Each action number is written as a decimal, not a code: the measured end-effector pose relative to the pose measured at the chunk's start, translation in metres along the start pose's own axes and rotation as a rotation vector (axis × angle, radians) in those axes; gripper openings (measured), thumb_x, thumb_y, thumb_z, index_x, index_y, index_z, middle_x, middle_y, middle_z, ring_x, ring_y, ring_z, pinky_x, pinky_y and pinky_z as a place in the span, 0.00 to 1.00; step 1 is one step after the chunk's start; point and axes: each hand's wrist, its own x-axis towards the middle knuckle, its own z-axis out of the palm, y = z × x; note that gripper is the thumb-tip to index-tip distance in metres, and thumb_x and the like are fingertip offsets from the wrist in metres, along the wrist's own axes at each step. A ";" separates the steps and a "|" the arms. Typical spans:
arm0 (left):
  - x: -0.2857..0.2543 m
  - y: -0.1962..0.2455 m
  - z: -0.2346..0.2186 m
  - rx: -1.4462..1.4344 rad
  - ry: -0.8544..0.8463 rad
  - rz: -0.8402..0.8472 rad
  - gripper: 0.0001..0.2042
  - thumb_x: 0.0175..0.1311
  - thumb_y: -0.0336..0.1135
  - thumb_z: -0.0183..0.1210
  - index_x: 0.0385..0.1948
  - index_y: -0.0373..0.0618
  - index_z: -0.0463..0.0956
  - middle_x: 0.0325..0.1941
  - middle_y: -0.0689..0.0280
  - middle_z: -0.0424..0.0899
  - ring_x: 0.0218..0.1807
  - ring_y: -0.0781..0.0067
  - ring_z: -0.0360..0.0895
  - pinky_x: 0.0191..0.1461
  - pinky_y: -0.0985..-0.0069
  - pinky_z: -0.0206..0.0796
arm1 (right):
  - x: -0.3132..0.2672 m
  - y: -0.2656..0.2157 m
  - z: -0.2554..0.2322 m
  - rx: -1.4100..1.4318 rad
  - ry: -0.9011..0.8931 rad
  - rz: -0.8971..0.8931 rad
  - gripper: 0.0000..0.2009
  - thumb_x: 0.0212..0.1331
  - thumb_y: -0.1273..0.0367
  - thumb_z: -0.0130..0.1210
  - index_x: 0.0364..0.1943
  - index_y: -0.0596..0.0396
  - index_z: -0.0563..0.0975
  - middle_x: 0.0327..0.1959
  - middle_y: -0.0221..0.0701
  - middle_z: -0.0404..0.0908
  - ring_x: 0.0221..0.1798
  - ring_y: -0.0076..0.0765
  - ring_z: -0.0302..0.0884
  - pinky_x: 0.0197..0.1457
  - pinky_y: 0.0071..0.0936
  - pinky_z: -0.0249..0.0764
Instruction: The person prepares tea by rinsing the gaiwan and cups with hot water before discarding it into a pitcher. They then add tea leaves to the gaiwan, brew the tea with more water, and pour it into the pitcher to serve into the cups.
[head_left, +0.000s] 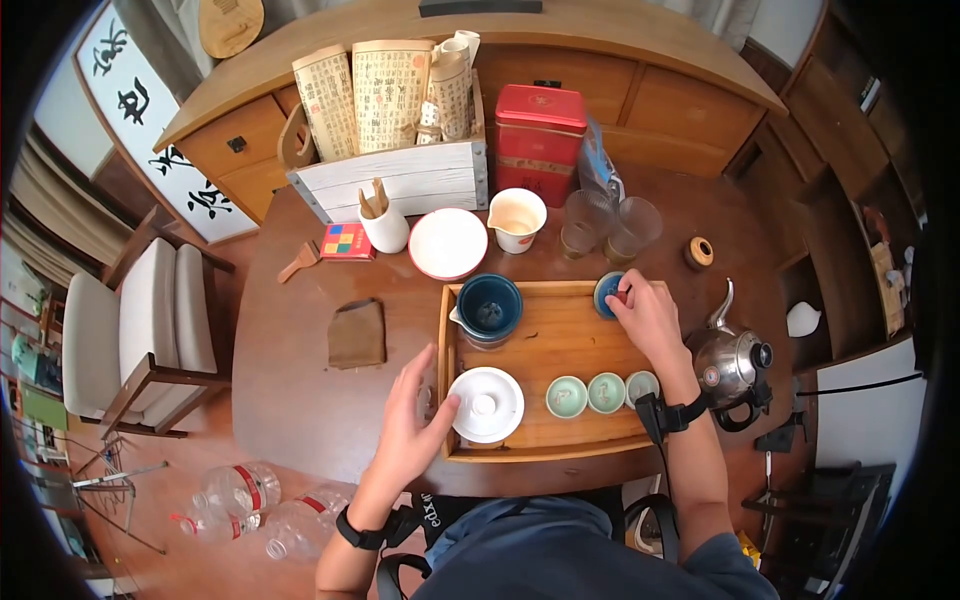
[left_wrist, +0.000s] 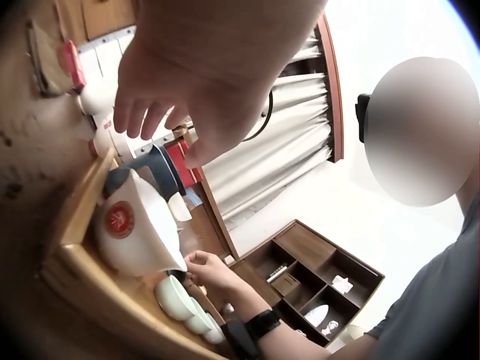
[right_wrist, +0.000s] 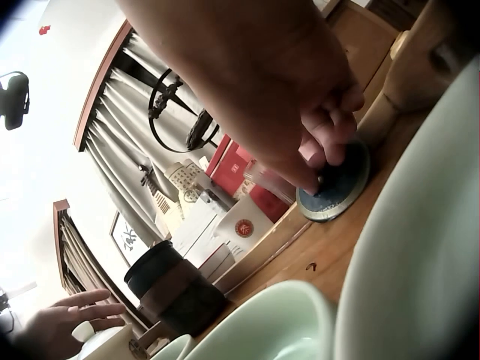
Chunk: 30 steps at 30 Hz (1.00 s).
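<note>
My right hand (head_left: 650,318) pinches the small knob of a round blue lid (right_wrist: 341,191) at the back right corner of the wooden tray (head_left: 590,450). The lid lies flat, close over the tray floor. Beside the white lidded gaiwan (head_left: 499,418) is my left hand (head_left: 408,425), fingers straight and thumb near the rim, holding nothing. Behind the gaiwan stands a dark blue spouted pot (head_left: 490,305) without a lid, a brown band round its body in the right wrist view. Several pale green cups (head_left: 566,397) line the tray's front right.
A steel kettle (head_left: 725,365) stands right of the tray. Behind it are two ribbed glasses (head_left: 635,228), a white pitcher (head_left: 517,222), a white bowl (head_left: 448,243) and a red tin (head_left: 540,140). A folded brown cloth (head_left: 357,333) lies at the left.
</note>
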 end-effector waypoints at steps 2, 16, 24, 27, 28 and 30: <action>-0.017 -0.001 -0.001 0.018 -0.043 -0.035 0.39 0.64 0.32 0.72 0.77 0.39 0.64 0.77 0.49 0.73 0.78 0.48 0.70 0.79 0.55 0.62 | -0.013 -0.022 -0.008 -0.048 0.106 -0.098 0.17 0.61 0.62 0.72 0.46 0.56 0.80 0.41 0.43 0.85 0.44 0.55 0.85 0.46 0.48 0.78; -0.054 -0.004 0.036 0.307 0.060 0.046 0.42 0.55 0.31 0.76 0.75 0.38 0.66 0.67 0.50 0.81 0.71 0.43 0.71 0.73 0.55 0.68 | -0.110 -0.128 0.036 0.291 -0.377 -0.438 0.47 0.45 0.60 0.82 0.73 0.53 0.69 0.76 0.47 0.65 0.74 0.61 0.68 0.72 0.54 0.69; -0.051 -0.010 0.036 0.297 0.051 0.063 0.40 0.56 0.30 0.74 0.75 0.38 0.67 0.65 0.48 0.82 0.78 0.41 0.67 0.75 0.53 0.66 | -0.111 -0.124 0.046 0.396 -0.362 -0.441 0.45 0.46 0.63 0.81 0.72 0.52 0.70 0.71 0.47 0.70 0.71 0.61 0.72 0.71 0.53 0.72; -0.050 -0.003 0.030 0.287 0.040 0.100 0.40 0.56 0.30 0.74 0.75 0.38 0.67 0.67 0.48 0.81 0.77 0.41 0.68 0.75 0.53 0.66 | -0.112 -0.123 0.041 0.427 -0.339 -0.456 0.44 0.46 0.63 0.81 0.71 0.51 0.71 0.71 0.47 0.71 0.71 0.62 0.72 0.71 0.52 0.73; -0.050 0.002 0.028 0.282 0.036 0.118 0.40 0.56 0.29 0.75 0.75 0.37 0.67 0.67 0.47 0.80 0.77 0.40 0.69 0.75 0.53 0.67 | -0.112 -0.123 0.037 0.438 -0.329 -0.460 0.44 0.46 0.63 0.81 0.71 0.51 0.71 0.71 0.46 0.71 0.70 0.62 0.72 0.71 0.52 0.73; -0.051 0.014 0.025 0.206 0.038 0.112 0.40 0.58 0.27 0.74 0.76 0.37 0.66 0.69 0.47 0.79 0.76 0.42 0.71 0.75 0.54 0.67 | -0.113 -0.124 0.025 0.483 -0.313 -0.449 0.44 0.46 0.64 0.82 0.71 0.51 0.71 0.71 0.46 0.70 0.71 0.60 0.72 0.71 0.51 0.73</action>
